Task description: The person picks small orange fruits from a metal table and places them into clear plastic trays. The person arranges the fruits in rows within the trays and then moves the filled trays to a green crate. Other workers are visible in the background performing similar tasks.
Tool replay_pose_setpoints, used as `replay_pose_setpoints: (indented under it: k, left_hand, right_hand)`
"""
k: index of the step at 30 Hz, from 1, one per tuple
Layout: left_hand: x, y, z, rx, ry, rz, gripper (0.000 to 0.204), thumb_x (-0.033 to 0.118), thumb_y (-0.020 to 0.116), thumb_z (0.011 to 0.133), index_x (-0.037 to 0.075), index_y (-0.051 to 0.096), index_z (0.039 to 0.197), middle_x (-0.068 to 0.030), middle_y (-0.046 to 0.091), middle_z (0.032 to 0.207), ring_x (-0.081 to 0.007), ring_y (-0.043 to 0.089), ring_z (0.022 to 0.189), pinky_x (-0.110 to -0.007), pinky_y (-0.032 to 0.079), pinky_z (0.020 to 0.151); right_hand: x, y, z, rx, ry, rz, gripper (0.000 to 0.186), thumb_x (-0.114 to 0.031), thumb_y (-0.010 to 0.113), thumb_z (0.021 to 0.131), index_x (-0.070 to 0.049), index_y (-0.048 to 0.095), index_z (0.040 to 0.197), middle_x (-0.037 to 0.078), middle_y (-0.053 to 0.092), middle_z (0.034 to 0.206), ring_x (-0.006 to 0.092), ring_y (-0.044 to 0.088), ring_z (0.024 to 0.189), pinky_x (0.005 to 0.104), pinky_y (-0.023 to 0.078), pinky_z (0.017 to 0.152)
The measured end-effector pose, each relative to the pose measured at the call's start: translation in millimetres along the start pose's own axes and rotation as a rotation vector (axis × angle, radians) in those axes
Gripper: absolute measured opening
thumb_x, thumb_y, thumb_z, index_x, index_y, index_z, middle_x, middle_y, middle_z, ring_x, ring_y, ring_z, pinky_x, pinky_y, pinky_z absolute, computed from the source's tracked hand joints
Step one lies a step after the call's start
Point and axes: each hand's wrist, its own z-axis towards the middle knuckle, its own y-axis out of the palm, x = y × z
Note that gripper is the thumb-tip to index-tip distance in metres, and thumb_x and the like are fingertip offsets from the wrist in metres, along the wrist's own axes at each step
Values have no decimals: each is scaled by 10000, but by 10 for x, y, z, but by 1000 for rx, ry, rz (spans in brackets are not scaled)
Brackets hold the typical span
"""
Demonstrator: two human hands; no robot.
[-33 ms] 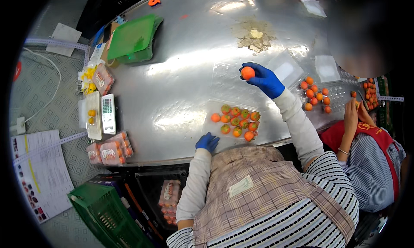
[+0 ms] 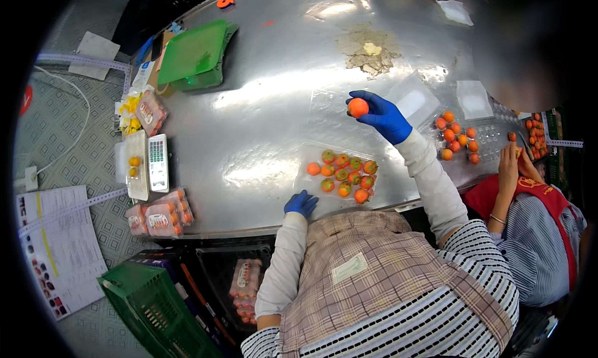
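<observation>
Raised over the steel table (image 2: 261,140), my right hand (image 2: 389,118), in a blue glove, grips one round orange persimmon (image 2: 358,107) between thumb and fingers. My left hand (image 2: 301,203), gloved the same way, rests at the table's near edge with its fingers apart and nothing in it. Just right of that hand, several persimmons (image 2: 342,160) lie grouped on a clear plastic tray (image 2: 303,182); most show green leafy tops, a few show bare orange skin. Beyond them, left of my right hand, lies another clear plastic tray (image 2: 324,112).
At left are a green-covered box (image 2: 196,56), a scale (image 2: 158,163) and packed fruit (image 2: 163,220). A green crate (image 2: 156,311) stands below. On the right, a co-worker's hands (image 2: 509,165) work beside more orange fruit (image 2: 458,136). A broken brownish patch (image 2: 372,60) marks the far tabletop.
</observation>
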Motion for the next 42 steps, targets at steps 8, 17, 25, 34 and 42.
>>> replay_pose_setpoints:
  k: [8,17,25,34,42]
  left_hand:
    - [89,-141,345,122,346,121,271,180,624,833,10,596,1042,-157,659,914,-302,659,795,-418,522,659]
    - [151,-354,1158,-145,653,1992,394,410,492,847,80,662,978,-178,630,1052,-327,596,998,-432,480,830]
    - [60,232,260,-52,735,2079,377,488,614,752,152,678,910,-110,658,935,-307,614,901,-415,490,780]
    - [1278,-584,442,58,482,1965,441,485,708,626,101,706,842,-103,679,863,-220,648,813,-369,499,704]
    - [1566,-511,-95,-22,972,540,137,43,487,777,49,503,641,29,446,638,-89,395,583,-281,347,537]
  right_hand:
    - [-292,461,-225,-113,-108,32,526,65,580,748,-22,488,1258,84,530,1254,176,504,1166,319,381,1025]
    - [119,333,-479,77,-164,25,538,-135,675,817,-41,466,1304,69,532,1271,184,474,1194,329,366,1032]
    - [315,268,-823,250,-38,-124,473,-226,700,799,-106,549,1231,65,597,1175,175,562,1044,324,461,899]
    - [576,98,-1096,310,82,-114,287,-248,592,855,-125,602,1114,30,622,1057,147,615,891,300,516,730]
    - [897,359,-962,275,341,408,316,-350,501,924,-77,649,869,73,649,819,111,538,544,226,425,446]
